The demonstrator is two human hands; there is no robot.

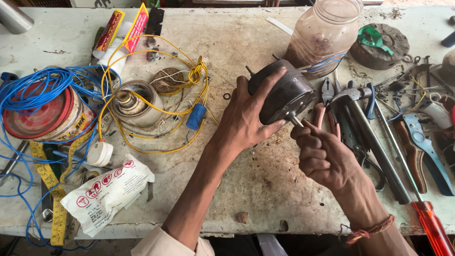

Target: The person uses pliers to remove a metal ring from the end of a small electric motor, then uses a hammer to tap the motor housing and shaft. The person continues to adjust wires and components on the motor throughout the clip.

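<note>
Head view, looking down on a stained white bench [246, 180]: the left hand [246, 118] grips a dark round electric motor [284, 95] above the bench's middle, fingers [270, 83] spread over its casing. The right hand [322, 154] is curled, its fingers pinching the motor's metal shaft [296, 122]. A plastic jar [324, 33] stands just behind the motor. Pliers [327, 102] and a claw hammer [369, 137] lie to the right. Yellow wire [156, 111], blue wire [28, 90] and a yellow tape measure [50, 185] lie well to the left.
</note>
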